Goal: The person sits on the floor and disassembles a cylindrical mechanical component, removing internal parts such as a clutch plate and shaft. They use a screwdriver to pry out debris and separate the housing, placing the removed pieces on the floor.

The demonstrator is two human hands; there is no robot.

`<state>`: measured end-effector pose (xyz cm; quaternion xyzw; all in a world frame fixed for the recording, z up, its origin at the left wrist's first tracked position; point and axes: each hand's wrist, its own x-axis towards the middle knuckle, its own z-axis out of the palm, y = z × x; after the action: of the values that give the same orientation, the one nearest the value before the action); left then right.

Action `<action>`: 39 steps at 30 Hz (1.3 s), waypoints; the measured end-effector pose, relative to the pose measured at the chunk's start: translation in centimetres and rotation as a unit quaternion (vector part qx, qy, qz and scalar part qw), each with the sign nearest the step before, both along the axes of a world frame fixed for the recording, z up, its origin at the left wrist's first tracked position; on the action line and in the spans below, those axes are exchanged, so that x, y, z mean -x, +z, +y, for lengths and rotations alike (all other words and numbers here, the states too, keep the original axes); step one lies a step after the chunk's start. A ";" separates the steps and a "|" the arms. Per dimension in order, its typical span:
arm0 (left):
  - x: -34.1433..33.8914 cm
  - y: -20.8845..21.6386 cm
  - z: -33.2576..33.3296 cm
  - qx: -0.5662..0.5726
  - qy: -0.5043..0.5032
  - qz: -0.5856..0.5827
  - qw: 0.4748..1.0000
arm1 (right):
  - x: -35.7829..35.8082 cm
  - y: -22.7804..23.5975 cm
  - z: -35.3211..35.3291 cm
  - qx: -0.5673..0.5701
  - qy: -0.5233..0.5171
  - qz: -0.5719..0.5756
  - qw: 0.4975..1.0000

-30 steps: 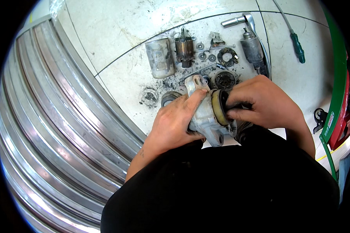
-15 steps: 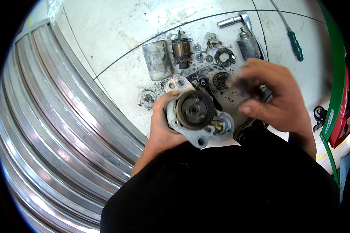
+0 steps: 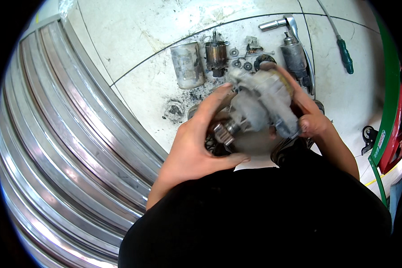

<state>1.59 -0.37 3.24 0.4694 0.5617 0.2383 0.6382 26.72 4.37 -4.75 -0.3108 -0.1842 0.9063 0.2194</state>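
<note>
A grey cast starter-motor housing (image 3: pixel 254 107), blurred by motion, is held up before me, tilted over the floor. My right hand (image 3: pixel 315 118) grips its right side, with fingers along the far edge and the thumb near its lower corner. From the housing's left end sticks a shiny pinion gear (image 3: pixel 226 133). Around that end my left hand (image 3: pixel 190 143) is spread, thumb and fingers wide apart; whether it touches the metal I cannot tell. Beyond the housing lie an armature (image 3: pixel 215 56) with copper windings and a dull cylindrical motor casing (image 3: pixel 187 67).
Small gears (image 3: pixel 247 65), a dark brush ring (image 3: pixel 264 60), a solenoid (image 3: pixel 294 58) and a ratchet wrench (image 3: pixel 291 24) lie on the sooty floor. A green-handled screwdriver (image 3: pixel 345 56) is farther right. Ribbed metal (image 3: pixel 76 134) runs along the left, a green frame (image 3: pixel 391 80) along the right.
The housing has turned over, so its round open end no longer faces me and the pinion shows. My right hand has come onto it; my left hand has loosened its hold and spread.
</note>
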 end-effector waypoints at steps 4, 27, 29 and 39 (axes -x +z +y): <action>-0.3 -0.6 0.6 -0.117 -0.037 0.095 0.988 | -0.6 -0.3 -0.4 0.001 -0.052 0.018 0.998; -2.2 -3.1 1.8 -0.399 -0.072 0.225 0.886 | -0.9 -0.8 -2.5 0.114 -0.144 0.117 0.976; -2.2 -3.2 1.8 -0.399 -0.069 0.222 0.887 | -0.7 0.0 -2.3 0.101 -0.162 0.084 0.978; -2.1 -2.5 1.6 -0.338 -0.041 0.151 0.928 | -1.1 0.6 -2.0 -0.031 -0.180 -0.034 0.983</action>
<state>3.69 1.19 0.69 0.7104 0.5181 0.3139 0.3584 27.80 2.38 -4.19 -0.3628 -0.1608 0.8344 0.3825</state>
